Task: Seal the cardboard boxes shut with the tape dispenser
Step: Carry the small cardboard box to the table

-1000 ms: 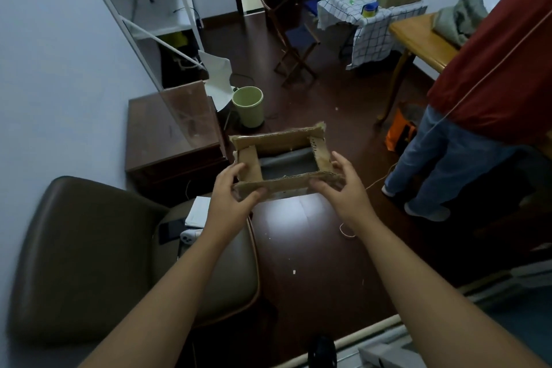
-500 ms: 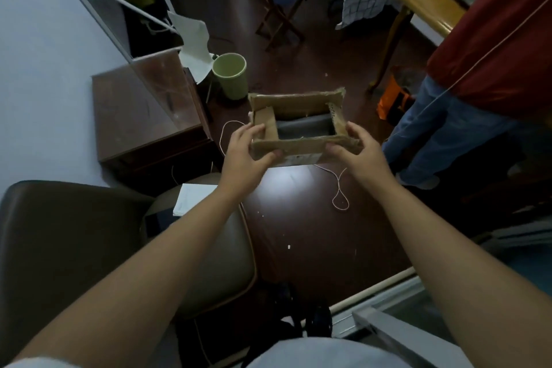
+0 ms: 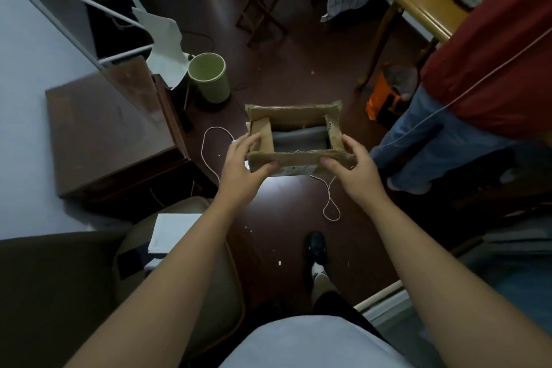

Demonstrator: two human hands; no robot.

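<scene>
So right now the cardboard box (image 3: 294, 140) is up in the air over the dark wood floor (image 3: 286, 212), not resting on anything. Left hand (image 3: 243, 169) grips the near-left corner, thumb on the near flap; right hand (image 3: 355, 169) grips the near-right corner the same way. So both grips are clamped on the box. The four flaps are folded in but don't meet, and there's a gap in the middle showing something grey inside.

No tape dispenser in view that I can spot. My guess: set the box on something firm first, press the long flaps flat so the seam is as tight as it'll go, then tape. The flap edges look ragged, so go gentle or they'll tear.
</scene>
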